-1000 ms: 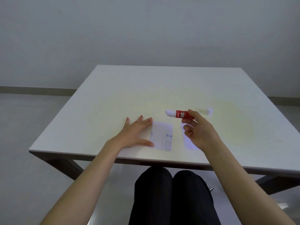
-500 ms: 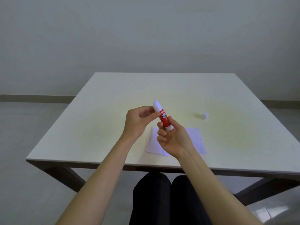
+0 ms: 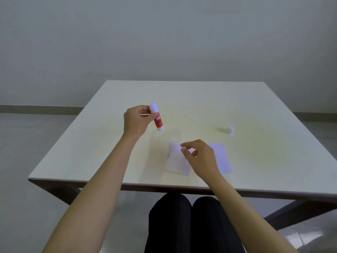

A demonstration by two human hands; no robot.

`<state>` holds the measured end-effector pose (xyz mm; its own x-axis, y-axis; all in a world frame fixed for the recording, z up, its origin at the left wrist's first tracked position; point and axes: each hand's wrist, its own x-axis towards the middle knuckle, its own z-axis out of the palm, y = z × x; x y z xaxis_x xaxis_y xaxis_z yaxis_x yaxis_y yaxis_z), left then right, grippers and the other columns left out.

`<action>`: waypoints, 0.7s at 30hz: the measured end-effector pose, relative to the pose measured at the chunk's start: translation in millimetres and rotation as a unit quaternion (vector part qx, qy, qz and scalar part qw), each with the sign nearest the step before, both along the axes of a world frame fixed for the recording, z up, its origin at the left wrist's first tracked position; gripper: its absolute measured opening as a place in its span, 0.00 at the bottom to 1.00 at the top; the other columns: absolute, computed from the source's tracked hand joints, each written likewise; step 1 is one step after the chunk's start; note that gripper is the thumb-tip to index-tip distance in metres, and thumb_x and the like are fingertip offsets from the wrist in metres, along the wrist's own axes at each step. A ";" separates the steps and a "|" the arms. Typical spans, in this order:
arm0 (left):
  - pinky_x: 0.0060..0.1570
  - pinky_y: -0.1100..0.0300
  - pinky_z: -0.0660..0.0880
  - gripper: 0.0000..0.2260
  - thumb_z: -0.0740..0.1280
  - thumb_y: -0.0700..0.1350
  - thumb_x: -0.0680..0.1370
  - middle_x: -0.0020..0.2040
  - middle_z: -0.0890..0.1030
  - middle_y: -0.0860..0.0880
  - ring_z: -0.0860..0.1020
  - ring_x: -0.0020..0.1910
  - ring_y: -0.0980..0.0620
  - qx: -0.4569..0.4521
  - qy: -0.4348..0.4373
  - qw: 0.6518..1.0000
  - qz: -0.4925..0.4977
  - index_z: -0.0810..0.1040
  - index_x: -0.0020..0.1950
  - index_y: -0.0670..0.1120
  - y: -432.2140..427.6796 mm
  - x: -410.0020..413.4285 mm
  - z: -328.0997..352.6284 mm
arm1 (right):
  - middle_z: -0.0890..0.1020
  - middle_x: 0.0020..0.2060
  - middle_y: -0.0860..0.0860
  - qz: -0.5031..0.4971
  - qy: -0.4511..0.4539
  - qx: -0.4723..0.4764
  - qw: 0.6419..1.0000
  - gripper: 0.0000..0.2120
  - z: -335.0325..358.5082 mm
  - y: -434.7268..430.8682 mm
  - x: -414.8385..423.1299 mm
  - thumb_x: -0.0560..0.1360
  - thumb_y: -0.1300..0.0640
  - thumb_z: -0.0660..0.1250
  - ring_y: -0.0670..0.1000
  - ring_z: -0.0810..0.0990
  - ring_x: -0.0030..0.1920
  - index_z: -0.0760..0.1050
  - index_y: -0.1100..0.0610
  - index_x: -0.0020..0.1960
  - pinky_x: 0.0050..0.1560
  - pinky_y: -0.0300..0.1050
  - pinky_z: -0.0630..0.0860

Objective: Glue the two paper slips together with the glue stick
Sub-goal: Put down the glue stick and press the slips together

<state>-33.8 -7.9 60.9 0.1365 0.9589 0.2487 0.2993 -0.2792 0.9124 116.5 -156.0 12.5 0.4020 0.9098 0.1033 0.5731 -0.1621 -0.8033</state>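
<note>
My left hand (image 3: pixel 135 121) holds a red and white glue stick (image 3: pixel 157 117) by its upper part, nearly upright, above the table to the left of the papers. Two white paper slips lie side by side near the front edge: the left slip (image 3: pixel 176 162) and the right slip (image 3: pixel 221 157). My right hand (image 3: pixel 200 157) hovers over them with fingers loosely curled and apart, holding nothing, and hides where the slips meet. A small white cap (image 3: pixel 230 129) stands on the table to the right, beyond the slips.
The white table (image 3: pixel 182 99) has its front edge close to my knees, dark trousers showing below it. A grey wall and floor lie behind the table.
The glue stick has passed from my right hand to my left, which carried it up and left. My right hand let go and dropped over the paper slips.
</note>
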 end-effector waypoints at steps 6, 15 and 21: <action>0.31 0.77 0.68 0.12 0.69 0.55 0.73 0.25 0.80 0.62 0.77 0.31 0.71 -0.017 0.059 0.998 0.005 0.80 0.33 0.52 13.2 1.5 -21.7 | 0.76 0.57 0.49 0.093 -0.250 -0.009 0.964 0.14 -5.1 -2.1 -20.7 0.76 0.50 0.64 0.52 0.72 0.57 0.79 0.51 0.59 0.53 0.41 0.65; 0.34 0.79 0.67 0.12 0.68 0.56 0.74 0.25 0.78 0.68 0.76 0.32 0.73 0.002 0.072 0.997 0.001 0.77 0.33 0.54 14.4 2.9 -27.1 | 0.80 0.47 0.52 0.148 -0.386 -0.048 0.909 0.16 -8.1 3.4 -43.5 0.75 0.46 0.62 0.55 0.71 0.51 0.78 0.57 0.53 0.52 0.46 0.61; 0.53 0.69 0.68 0.21 0.74 0.49 0.69 0.57 0.81 0.53 0.77 0.59 0.55 -0.029 0.089 0.996 0.006 0.78 0.61 0.48 19.8 -1.2 -38.7 | 0.67 0.18 0.46 0.118 -0.513 -0.027 0.850 0.17 1.5 -2.1 -51.6 0.48 0.54 0.78 0.50 0.64 0.27 0.69 0.52 0.19 0.31 0.39 0.66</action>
<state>-35.0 12.0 22.2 0.1625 0.9728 0.1649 0.4615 -0.2226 0.8588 65.0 -158.1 14.0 -0.0687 0.9671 0.2451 0.9889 0.0335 0.1447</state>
